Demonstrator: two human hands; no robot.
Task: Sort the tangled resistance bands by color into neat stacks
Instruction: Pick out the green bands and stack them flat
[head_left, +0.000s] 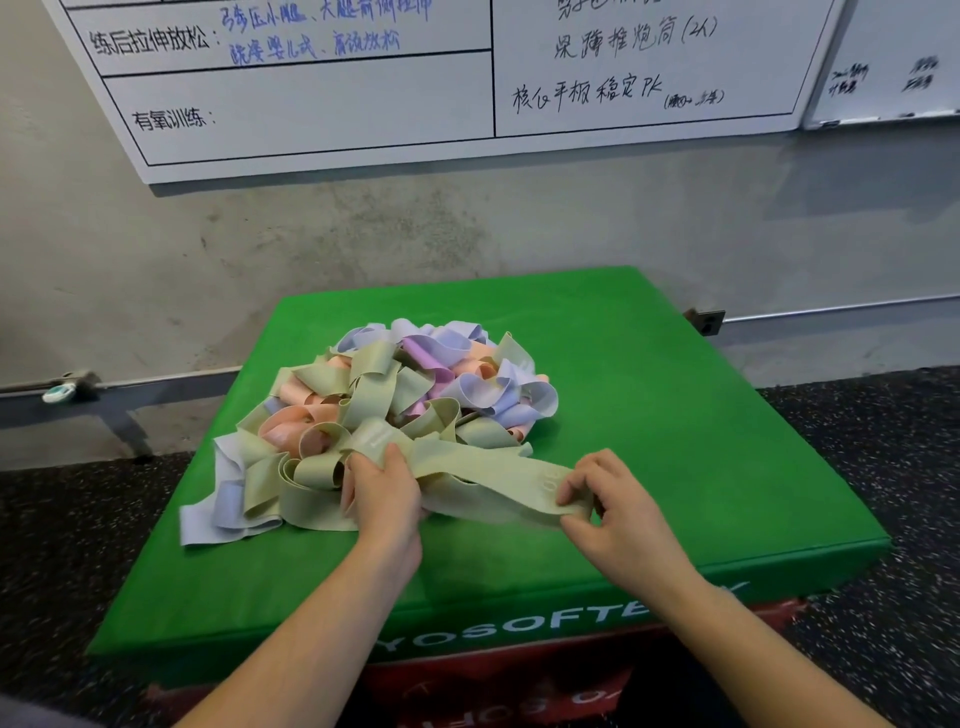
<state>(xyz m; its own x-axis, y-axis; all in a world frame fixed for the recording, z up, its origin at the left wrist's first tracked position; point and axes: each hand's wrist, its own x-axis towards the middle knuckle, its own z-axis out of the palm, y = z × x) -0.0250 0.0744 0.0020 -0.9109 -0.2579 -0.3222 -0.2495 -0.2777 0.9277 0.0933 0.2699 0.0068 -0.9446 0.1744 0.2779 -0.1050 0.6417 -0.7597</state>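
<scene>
We see a tangled heap of flat elastic resistance bands (395, 410) in pale olive-green, peach, lilac and pink lying on the far left part of a green padded foam box top (675, 405). One long pale olive-green band (493, 486) stretches out of the near edge of the heap toward the right, lying across the green surface. Our left hand (382, 491) grips this band where it leaves the heap, thumb on top and fingers curled around it. Our right hand (618, 506) pinches the band's free end between thumb and fingertips. A lilac band (208, 512) trails off the heap's near left corner. Beneath the green top sits a red box (519, 686). A white wall board with handwriting (415, 78) hangs behind.
</scene>
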